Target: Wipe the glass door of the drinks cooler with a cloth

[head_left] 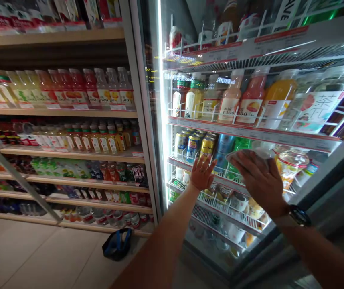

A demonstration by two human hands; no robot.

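Ok, both hands are up at the glass door (208, 249) of a lit drinks fridge. Right hand (258, 176) has the cloth (261, 153), grip on it with the palm flat and fingers extended, cloth between hand and glass. Cloth sits about mid-height on the door, in front of the can shelf, right of the left hand (202, 173). Left hand: grip released, fingers spread, palm toward the glass, nothing in it (can't tell how hard it presses, if at all). Dark watch (300, 215) on the right wrist.

Behind the glass: cans (193, 145) just above and left of the left hand's fingertips, juice bottles (251, 96) in a row 1 shelf up, a large jar (292, 162) right of the right hand. White light strip (160, 76) runs down the fridge's left edge.

Left of the fridge: an open rack (96, 113), wooden shelves, rows of bottles and packs, labels mostly too blurred to read. A black container with blue strips (117, 244) is on the tiled floor (39, 251), near the rack's bottom shelf.
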